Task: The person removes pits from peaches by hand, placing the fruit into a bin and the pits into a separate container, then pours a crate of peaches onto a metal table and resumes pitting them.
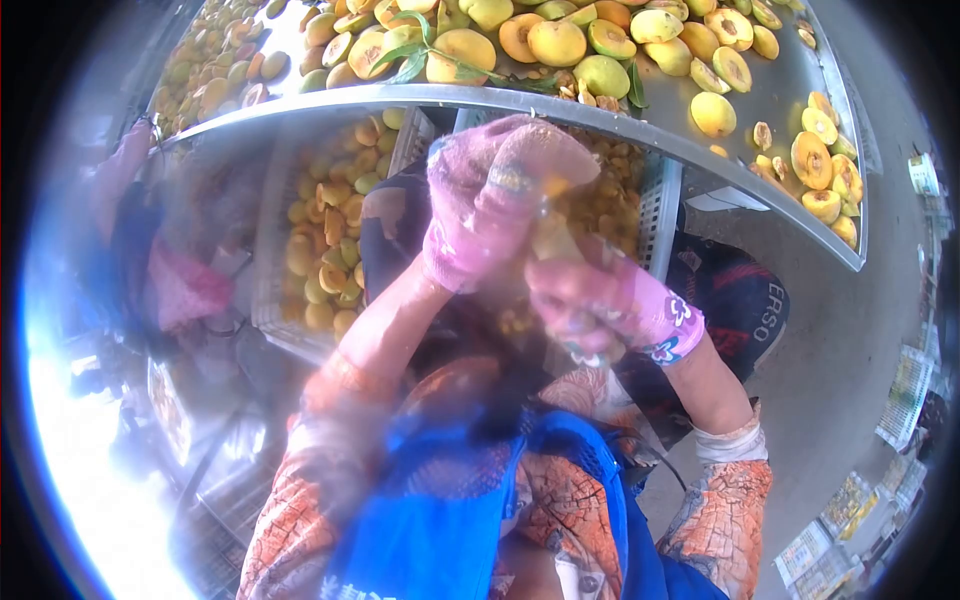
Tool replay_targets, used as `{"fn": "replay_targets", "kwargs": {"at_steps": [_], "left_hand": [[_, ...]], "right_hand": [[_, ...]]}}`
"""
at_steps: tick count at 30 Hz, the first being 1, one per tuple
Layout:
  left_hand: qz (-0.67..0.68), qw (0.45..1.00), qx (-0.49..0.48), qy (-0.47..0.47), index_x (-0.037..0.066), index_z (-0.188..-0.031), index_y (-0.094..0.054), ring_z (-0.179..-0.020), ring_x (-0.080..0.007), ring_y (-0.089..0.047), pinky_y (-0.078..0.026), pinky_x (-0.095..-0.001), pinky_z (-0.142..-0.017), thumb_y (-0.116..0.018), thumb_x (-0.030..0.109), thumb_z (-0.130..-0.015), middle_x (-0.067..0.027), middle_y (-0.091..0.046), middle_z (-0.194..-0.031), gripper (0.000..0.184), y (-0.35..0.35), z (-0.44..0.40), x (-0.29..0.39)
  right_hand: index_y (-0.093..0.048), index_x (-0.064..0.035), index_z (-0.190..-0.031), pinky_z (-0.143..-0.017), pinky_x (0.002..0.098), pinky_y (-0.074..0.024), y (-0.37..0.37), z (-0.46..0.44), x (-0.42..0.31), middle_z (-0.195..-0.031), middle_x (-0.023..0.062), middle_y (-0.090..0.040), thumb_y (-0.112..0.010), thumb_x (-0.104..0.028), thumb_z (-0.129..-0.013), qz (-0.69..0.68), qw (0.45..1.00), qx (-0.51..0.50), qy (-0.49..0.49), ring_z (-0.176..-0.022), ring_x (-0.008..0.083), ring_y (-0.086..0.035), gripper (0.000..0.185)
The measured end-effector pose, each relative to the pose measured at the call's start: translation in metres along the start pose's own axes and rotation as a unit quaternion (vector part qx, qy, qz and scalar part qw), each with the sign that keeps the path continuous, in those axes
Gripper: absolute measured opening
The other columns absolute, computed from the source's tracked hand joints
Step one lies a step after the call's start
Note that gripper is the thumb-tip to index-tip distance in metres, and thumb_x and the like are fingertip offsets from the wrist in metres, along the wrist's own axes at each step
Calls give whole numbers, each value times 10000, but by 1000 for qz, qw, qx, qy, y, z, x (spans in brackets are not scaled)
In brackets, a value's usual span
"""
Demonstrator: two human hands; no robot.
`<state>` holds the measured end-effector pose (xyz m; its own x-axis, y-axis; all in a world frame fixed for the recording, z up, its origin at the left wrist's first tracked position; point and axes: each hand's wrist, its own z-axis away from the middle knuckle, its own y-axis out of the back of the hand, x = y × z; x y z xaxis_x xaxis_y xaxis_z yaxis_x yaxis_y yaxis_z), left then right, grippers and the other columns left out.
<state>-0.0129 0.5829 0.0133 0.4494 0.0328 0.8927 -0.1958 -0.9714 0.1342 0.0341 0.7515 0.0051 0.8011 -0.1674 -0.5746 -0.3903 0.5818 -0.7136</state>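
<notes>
My left hand [490,195], in a pink glove, is raised just below the metal table's edge [400,95]. Its fingers are curled together near an orange-yellow bit of fruit [556,187]. Lower and to the right is my right hand [585,300], in a pink glove with a flower-patterned cuff. Its fingers are closed round something blurred that points up toward the left hand; I cannot make out what it is. Beneath both hands, a crate [657,215] holds cut yellow fruit, partly hidden by them.
Halved and whole yellow fruits [555,43], loose pits and green leaves [412,60] lie on the metal table. Another crate of fruit [270,250] stands to the left. At the left edge is a blurred co-worker [120,190]. More crates [905,397] line the floor at right.
</notes>
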Motion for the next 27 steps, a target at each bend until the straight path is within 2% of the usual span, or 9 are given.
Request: {"fn": "replay_targets", "kwargs": {"at_steps": [7, 9, 12, 15, 16, 21, 23, 24, 27], "left_hand": [[-8, 997, -70, 6, 44, -881, -680, -745, -192, -628, -513, -298, -673, -502, 337, -902, -90, -663, -839, 343, 8, -5, -6], [-1, 997, -69, 18, 44, -884, -680, -746, -196, -630, -514, -300, -674, -497, 350, -900, -94, -663, -840, 357, 10, -5, -10], [-22, 984, -165, -61, 32, -885, -678, -743, -197, -631, -516, -308, -682, -480, 392, -906, -99, -665, -831, 411, 21, -11, -19], [-14, 961, -276, 6, -36, -778, -662, -718, -209, -634, -508, -306, -662, -491, 386, -887, -128, -657, -779, 469, 26, -10, -14], [11, 969, -245, 40, -35, -749, -654, -717, -222, -636, -510, -315, -661, -492, 392, -890, -130, -651, -755, 478, 25, -7, -14], [252, 955, -99, 119, 16, -848, -655, -699, -219, -616, -503, -319, -686, -431, 479, -924, -105, -655, -780, 521, 6, 12, -17], [590, 764, 38, 259, 16, -830, -630, -664, -204, -601, -501, -327, -653, -458, 439, -923, -98, -634, -739, 466, -7, 14, -8], [503, 763, 237, 330, 26, -828, -605, -647, -193, -601, -507, -316, -637, -461, 420, -928, -85, -614, -716, 431, -17, 5, 0], [493, 776, 271, 285, 40, -821, -582, -593, -242, -588, -497, -323, -542, -520, 403, -908, -89, -587, -664, 379, 5, 1, -5]], "right_hand": [[-525, -90, -1069, -338, 207, -274, 9, -2, 2, -691, -13, -473, -537, -292, -930, -11, 1000, 1, 22, -460, 62, -406, 245], [-528, -89, -1058, -337, 202, -271, 18, -11, 13, -693, -14, -475, -557, -279, -920, -193, 979, -32, -57, -454, 56, -397, 237], [-523, -92, -1029, -317, 195, -245, 3, -2, -4, -679, -16, -466, -568, -268, -910, 55, 993, 81, -71, -422, 47, -370, 217], [-516, -99, -1028, -300, 189, -207, 7, -9, 5, -653, -20, -449, -580, -277, -902, 0, 998, -10, -66, -392, 41, -337, 228], [-480, -105, -882, -329, 173, -240, 3, -9, 6, -583, -50, -402, -542, -277, -916, -62, 996, -49, -47, -421, 21, -352, 186], [-470, -97, -898, -305, 170, -225, 11, -14, 17, -599, -30, -405, -526, -290, -925, -183, 963, -194, -34, -400, 19, -322, 202], [-467, -96, -900, -301, 167, -224, 13, -13, 16, -608, -23, -412, -520, -290, -928, -176, 955, -240, -2, -391, 18, -313, 203], [-487, -82, -961, -299, 166, -230, 16, -8, 13, -615, -20, -415, -526, -281, -924, -230, 929, -291, 5, -399, 22, -326, 206], [-484, -52, -1215, -312, 208, -315, 30, -16, 2, -658, 5, -488, -532, -242, -918, -150, 910, -378, 88, -453, 58, -405, 355]]}}
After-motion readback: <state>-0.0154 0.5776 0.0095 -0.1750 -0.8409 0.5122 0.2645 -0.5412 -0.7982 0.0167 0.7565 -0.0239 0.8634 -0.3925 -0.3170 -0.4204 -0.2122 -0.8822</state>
